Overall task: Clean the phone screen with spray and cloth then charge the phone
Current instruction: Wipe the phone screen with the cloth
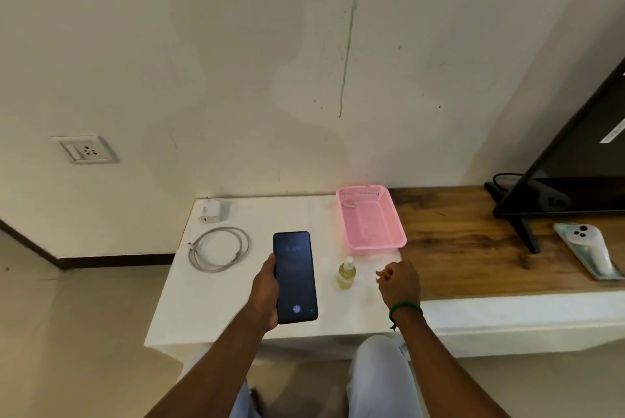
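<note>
Tabletop (209, 299): left hand (265, 296) grips phone (294, 277) (lit).

pink basket (372, 225) far side of white tabletop (209, 309), small white item inside; right: wood shelf (456, 248) with dark screen (575, 164), pale phone (588, 245) back-up

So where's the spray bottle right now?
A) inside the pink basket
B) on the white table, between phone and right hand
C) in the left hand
B: the spray bottle stands upright on the white table, between the phone and the right hand, touched by neither.
</note>
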`<state>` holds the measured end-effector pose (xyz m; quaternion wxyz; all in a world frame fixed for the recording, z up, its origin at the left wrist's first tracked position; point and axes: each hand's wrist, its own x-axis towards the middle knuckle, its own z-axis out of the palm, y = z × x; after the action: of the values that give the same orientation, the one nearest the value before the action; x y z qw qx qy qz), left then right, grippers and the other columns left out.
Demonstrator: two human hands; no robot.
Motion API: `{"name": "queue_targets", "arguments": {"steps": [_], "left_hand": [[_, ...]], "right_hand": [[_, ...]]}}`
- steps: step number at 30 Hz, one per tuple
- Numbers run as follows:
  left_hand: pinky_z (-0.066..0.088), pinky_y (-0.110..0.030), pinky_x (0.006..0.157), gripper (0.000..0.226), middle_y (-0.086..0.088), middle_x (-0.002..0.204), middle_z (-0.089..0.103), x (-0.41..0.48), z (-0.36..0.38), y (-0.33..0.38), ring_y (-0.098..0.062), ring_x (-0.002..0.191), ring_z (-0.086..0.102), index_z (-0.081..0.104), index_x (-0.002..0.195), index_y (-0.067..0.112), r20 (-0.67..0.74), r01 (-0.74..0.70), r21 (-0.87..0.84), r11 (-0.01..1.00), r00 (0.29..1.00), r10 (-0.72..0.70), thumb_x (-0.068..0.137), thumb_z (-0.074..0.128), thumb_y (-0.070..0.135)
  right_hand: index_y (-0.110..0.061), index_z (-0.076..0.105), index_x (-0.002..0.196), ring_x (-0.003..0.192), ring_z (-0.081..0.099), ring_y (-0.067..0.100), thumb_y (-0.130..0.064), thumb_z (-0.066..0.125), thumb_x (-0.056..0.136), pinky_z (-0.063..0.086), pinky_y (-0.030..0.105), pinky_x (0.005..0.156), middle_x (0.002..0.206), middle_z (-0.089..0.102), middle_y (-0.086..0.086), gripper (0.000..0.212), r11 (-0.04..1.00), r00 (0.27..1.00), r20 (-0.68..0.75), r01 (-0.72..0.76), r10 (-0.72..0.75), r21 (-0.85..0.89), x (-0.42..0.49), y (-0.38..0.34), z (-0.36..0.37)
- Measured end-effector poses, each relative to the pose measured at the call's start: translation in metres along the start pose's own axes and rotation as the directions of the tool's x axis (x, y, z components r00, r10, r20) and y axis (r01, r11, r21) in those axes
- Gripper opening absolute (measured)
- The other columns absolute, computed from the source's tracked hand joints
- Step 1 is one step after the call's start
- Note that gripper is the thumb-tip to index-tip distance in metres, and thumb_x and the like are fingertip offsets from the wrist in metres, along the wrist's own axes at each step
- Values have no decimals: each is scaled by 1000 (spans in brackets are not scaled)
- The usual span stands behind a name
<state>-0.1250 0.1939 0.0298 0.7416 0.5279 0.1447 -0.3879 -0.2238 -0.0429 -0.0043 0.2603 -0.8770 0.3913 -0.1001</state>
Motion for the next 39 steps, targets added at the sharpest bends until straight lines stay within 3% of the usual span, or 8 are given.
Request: {"name": "queue_targets", "arguments": {"steps": [11,16,19,23,27,30,34,39], "left_hand": [[54,-40,70,35,-11,81,72,28,-12,-13,-30,67,69,67,87,14,-129,1,73,997,992,9,94,46,42],[53,-42,74,35,-11,83,72,31,-11,-16,-30,69,69,70,80,16,-139,-8,93,996,990,21,93,47,39],[53,-42,75,32,-12,83,72,29,-9,-14,-31,70,69,70,82,15,-125,-20,92,996,992,31,92,48,37],[53,-41,74,29,-11,83,71,26,-3,-6,-30,70,68,70,86,15,-77,-52,68,996,995,58,91,50,35],[52,-46,80,31,-14,91,70,22,4,7,-33,78,67,68,100,10,-35,-88,28,996,995,89,93,49,33],[53,-44,81,35,-16,95,69,18,12,17,-33,81,67,66,108,8,1,-114,-6,994,994,114,95,45,34],[56,-41,76,43,-19,100,71,14,20,32,-33,82,69,66,109,7,14,-148,11,989,989,148,99,37,37],[55,-45,79,48,-20,104,72,14,21,43,-36,88,70,69,107,11,14,-165,35,986,986,164,101,31,41]], "right_hand": [[-1,64,85,89,58,27,-22,58,89,44,32,76,97,60,16,22,992,995,92,-30,42,-125,14,21,35],[-1,64,88,90,59,29,-18,62,85,43,31,75,97,59,16,18,998,996,80,-38,43,-53,12,22,37],[-3,63,108,99,58,33,-26,68,76,47,37,83,103,61,17,40,996,994,69,-86,85,21,7,11,27],[-8,58,120,107,55,31,-28,69,75,51,44,87,110,63,15,51,985,984,-163,-43,72,170,-1,-21,-1],[-7,66,103,75,60,15,-9,68,79,54,26,68,92,69,11,24,894,939,-334,214,-78,394,-19,-80,-26],[-8,70,98,74,60,9,-10,65,83,48,16,70,89,70,3,16,840,975,-170,212,-146,499,-40,-118,-26],[-9,72,97,82,64,16,-20,60,88,50,21,70,91,71,2,18,822,988,136,-20,-70,569,-47,-138,-7],[-16,72,79,73,65,22,-12,61,87,50,26,57,79,71,5,14,621,948,318,-268,31,737,-42,-146,4]]}}
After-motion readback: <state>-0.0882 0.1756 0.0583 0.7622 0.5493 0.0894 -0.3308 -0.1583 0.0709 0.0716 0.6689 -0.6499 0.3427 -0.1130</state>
